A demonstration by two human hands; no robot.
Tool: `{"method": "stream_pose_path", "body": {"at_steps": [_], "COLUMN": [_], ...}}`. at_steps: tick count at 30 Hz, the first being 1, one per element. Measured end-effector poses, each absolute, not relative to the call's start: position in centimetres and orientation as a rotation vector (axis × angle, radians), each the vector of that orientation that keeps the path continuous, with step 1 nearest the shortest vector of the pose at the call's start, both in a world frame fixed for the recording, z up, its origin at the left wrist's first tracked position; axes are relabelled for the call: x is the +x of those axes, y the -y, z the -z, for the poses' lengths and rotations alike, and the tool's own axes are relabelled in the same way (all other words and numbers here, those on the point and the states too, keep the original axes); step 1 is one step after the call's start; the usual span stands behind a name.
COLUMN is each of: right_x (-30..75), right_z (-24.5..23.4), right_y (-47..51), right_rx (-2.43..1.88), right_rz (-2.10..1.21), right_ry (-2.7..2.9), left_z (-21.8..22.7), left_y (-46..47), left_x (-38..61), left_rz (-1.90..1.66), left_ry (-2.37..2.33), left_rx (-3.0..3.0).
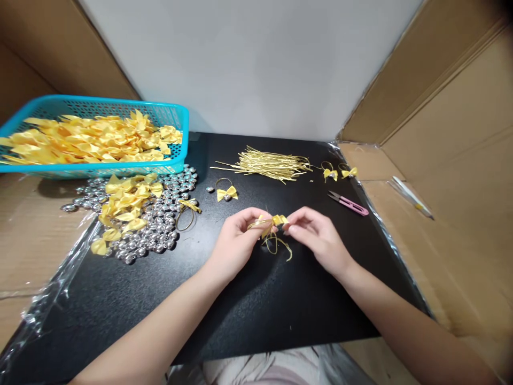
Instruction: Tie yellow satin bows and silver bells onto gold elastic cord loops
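Observation:
Between my two hands, above the black table [240, 305], is a yellow ribbon bow [279, 220] with thin gold cord [272, 245] looping down below it. My left hand [244, 230] is closed in a pinch on the bow and the cord. The fingertips of my right hand [312, 230] pinch the bow's right end. Left of my left hand lies a bow with a cord loop [185, 216]. Farther back rests another yellow bow [227, 193] with a silver bell at its middle and a cord loop. The fingertips are partly hidden behind the bow.
A turquoise basket [120, 170] full of yellow bows stands back left. Before it are loose yellow bows [130, 200] among many silver bells [160, 232]. Cut gold cords [272, 164] lie at the back. Pink thread snips [348, 203], finished bows [331, 174] and a white pointed tool [411, 197] are right.

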State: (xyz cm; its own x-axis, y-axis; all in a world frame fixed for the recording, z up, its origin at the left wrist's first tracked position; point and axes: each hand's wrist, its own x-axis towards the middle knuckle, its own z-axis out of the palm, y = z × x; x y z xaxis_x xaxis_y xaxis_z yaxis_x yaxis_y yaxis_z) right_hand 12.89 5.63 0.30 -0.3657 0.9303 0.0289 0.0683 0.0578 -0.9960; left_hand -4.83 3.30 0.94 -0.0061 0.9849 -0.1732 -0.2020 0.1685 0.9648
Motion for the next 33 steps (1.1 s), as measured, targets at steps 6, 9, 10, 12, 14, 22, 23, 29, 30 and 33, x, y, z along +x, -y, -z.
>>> {"method": "stream_pose_path", "body": {"at_steps": [6,9,10,12,14,22,23,29,30,33], "right_x": [12.3,12.3,12.3,12.4,12.6,13.4,13.4,13.2,13.3,13.4], "right_z": [-0.7,-0.8,-0.8,-0.9,-0.9,-1.6,-1.7,-2.3,-2.4,-2.3], "right_y": [-5.2,-5.4,-5.5,-5.6,-5.8,-5.5,-5.3,-5.0,-5.0,-4.9], "right_rx": [-0.877,-0.940,-0.963,-0.993,-0.995,-0.882,-0.883,-0.747,-0.727,-0.652], "right_rz": [-1.689,-1.675,-1.671,-1.668,-1.661,-1.162,-1.020,-0.541,-0.497,-0.383], "right_ry": [1.617,1.628,1.630,1.602,1.547,1.776,1.851,1.974,1.993,2.080], "left_z": [-1.0,-1.1,-1.2,-1.3,-1.3,-1.0,-1.0,-1.5,-1.5,-1.5], "left_y": [-3.3,-3.3,-3.3,-3.3,-3.4,-3.5,-3.5,-3.2,-3.2,-3.2], "left_x": [-5.2,-5.3,-5.3,-5.3,-5.3,-5.5,-5.5,-5.2,-5.1,-5.0], "left_rz": [-1.210,-1.204,-1.201,-1.194,-1.194,-1.238,-1.234,-1.064,-1.044,-1.038], "left_ry": [-1.019,-0.964,-0.945,-0.904,-0.866,-1.038,-1.078,-1.175,-1.171,-1.178], "left_rx": [0.763,0.719,0.708,0.668,0.619,0.768,0.841,1.143,1.154,1.139]}}
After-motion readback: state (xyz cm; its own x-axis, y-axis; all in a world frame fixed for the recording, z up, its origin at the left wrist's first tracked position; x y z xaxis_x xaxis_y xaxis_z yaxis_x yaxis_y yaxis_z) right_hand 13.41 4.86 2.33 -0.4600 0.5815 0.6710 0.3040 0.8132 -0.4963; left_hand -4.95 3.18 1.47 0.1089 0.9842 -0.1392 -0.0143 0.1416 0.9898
